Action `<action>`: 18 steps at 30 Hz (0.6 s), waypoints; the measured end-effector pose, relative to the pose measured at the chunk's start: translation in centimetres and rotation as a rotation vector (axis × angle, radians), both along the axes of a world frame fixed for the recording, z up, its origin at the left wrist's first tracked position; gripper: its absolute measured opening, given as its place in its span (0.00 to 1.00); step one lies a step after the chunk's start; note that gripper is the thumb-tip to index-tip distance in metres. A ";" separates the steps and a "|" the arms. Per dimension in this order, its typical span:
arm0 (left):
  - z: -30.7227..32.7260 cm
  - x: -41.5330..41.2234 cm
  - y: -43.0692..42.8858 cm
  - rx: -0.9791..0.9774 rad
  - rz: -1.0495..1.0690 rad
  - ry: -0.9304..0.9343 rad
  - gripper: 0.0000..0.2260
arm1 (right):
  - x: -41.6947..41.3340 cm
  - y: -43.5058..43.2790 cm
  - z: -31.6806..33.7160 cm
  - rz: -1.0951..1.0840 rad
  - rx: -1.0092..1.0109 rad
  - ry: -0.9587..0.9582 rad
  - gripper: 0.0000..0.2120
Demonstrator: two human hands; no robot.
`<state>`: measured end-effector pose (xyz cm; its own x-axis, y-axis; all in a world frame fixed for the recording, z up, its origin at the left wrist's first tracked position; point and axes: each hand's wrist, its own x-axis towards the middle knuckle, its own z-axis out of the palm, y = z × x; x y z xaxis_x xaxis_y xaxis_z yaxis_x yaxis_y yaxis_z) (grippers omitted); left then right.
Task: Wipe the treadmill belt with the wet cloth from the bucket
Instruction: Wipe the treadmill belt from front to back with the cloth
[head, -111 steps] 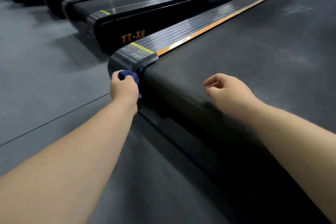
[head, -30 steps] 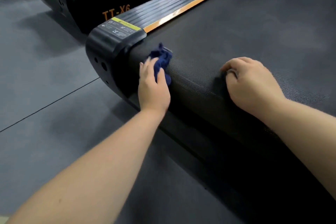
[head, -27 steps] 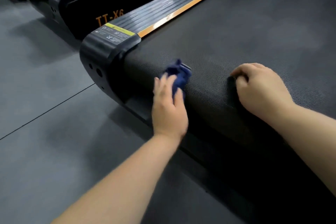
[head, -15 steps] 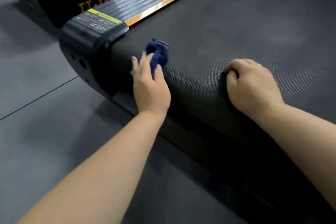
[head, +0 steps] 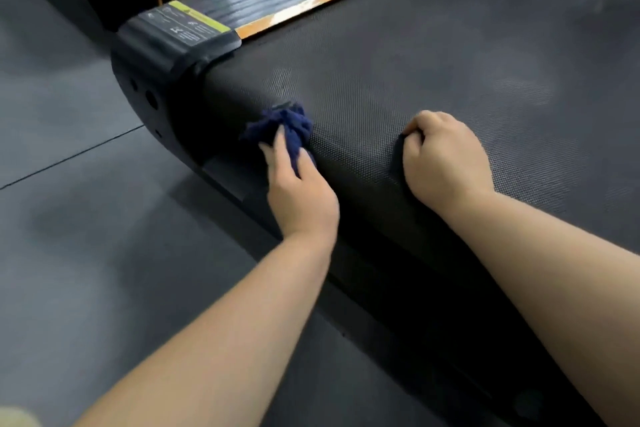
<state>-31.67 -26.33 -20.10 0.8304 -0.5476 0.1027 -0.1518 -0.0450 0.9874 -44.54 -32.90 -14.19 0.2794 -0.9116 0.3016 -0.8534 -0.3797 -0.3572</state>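
The cloth [head: 280, 128] is pressed onto the belt's [head: 450, 45] rounded rear edge, near its left corner, under the flat fingers of the left hand [head: 298, 184]. Bare belt runs rightward to the right hand [head: 443, 156], which is rested on the same edge, clenched and empty. Seconds earlier the cloth was gripped against the end cap [head: 166, 55].

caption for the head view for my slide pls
Left hand presses a bunched blue cloth on the rounded end of the treadmill belt; right hand rests curled beside it.
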 end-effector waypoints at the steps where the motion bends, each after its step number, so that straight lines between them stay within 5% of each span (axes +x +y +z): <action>1: 0.2 -1.9 0.8 -0.002 -0.027 -0.020 0.19 | 0.0 -0.1 0.0 0.001 -0.003 0.004 0.11; 6: 1.9 -6.0 4.0 0.036 -0.289 0.033 0.18 | -0.1 0.2 0.4 -0.008 0.024 -0.030 0.11; 14: 4.9 1.9 1.7 0.298 -0.113 -0.250 0.15 | -2.8 1.4 0.3 0.047 -0.093 0.047 0.12; 18: 2.7 2.1 0.4 0.119 0.125 0.296 0.23 | -2.7 1.9 0.4 0.101 -0.112 0.086 0.11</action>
